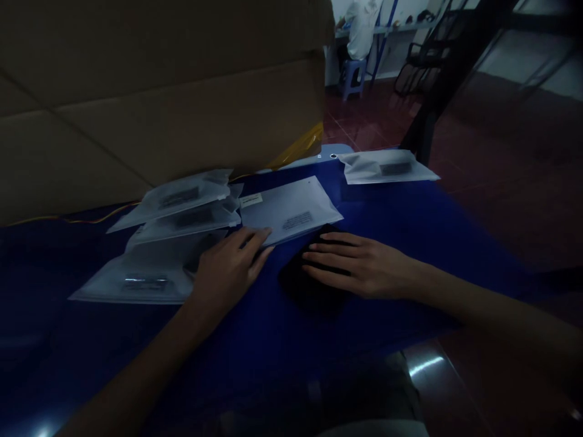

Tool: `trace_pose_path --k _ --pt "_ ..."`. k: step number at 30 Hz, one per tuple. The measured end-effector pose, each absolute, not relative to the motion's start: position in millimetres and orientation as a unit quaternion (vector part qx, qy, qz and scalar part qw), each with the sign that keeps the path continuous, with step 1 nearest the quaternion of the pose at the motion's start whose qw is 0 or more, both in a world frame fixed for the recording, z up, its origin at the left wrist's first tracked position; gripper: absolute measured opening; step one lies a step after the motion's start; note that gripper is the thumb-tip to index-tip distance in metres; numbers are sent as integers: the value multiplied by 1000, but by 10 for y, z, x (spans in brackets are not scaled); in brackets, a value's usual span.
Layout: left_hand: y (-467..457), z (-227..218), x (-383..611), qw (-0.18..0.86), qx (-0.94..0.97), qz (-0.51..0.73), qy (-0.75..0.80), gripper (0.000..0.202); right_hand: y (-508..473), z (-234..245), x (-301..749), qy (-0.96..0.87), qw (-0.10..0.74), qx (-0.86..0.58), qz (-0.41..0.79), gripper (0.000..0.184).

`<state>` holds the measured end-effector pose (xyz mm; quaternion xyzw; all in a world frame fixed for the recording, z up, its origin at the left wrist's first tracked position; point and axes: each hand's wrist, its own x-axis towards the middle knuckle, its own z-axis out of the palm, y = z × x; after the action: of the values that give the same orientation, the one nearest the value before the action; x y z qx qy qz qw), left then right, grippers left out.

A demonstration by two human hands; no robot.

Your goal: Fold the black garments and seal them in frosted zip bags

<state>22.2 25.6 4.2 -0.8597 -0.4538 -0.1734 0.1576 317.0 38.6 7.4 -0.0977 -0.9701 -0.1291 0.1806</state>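
My left hand (232, 261) is at the near left edge of a flat white plastic bag (291, 209) with printed text and a small label. Its fingertips rest over that edge and the thumb lies just below, pinching it. My right hand (350, 264) lies flat, fingers stretched, on a dark, soft-looking folded piece (314, 291), perhaps cloth; its kind is hard to make out in the dim light. Left of the white bag, several frosted zip bags (150, 273) with dark contents overlap, partly behind my left hand.
Another frosted bag (387, 167) lies at the table's far right corner. A large cardboard box (182, 121) with yellow tape (298, 145) stands along the back of the blue table (255, 346). Beyond, a person (364, 27) sits on a blue stool (353, 76) near a black chair (426, 60).
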Motion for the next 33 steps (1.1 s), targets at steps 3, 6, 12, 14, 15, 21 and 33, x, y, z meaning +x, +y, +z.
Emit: trace_pose_path --k 3,6,12,14,15,21,33 --pt "265 -3 198 153 -868 -187 -433 27 389 83 3177 -970 178 -93 -137 36" --pt "274 -33 169 163 -864 -214 -425 23 388 88 3183 -970 182 -83 -136 36" --pt "280 -2 153 159 -865 -225 -419 23 375 78 3186 -975 173 -88 -109 40" --pt "272 23 169 158 -868 -217 -417 22 370 76 3185 -973 175 -95 -115 40" --pt "267 33 177 156 -870 -212 -417 22 367 78 3185 -971 181 -98 -121 38" --pt "217 57 191 118 -886 -186 -408 35 329 144 3181 -930 316 -110 -150 34" --pt "88 137 368 80 -873 -267 -401 20 276 35 3079 -914 347 -103 -185 39"
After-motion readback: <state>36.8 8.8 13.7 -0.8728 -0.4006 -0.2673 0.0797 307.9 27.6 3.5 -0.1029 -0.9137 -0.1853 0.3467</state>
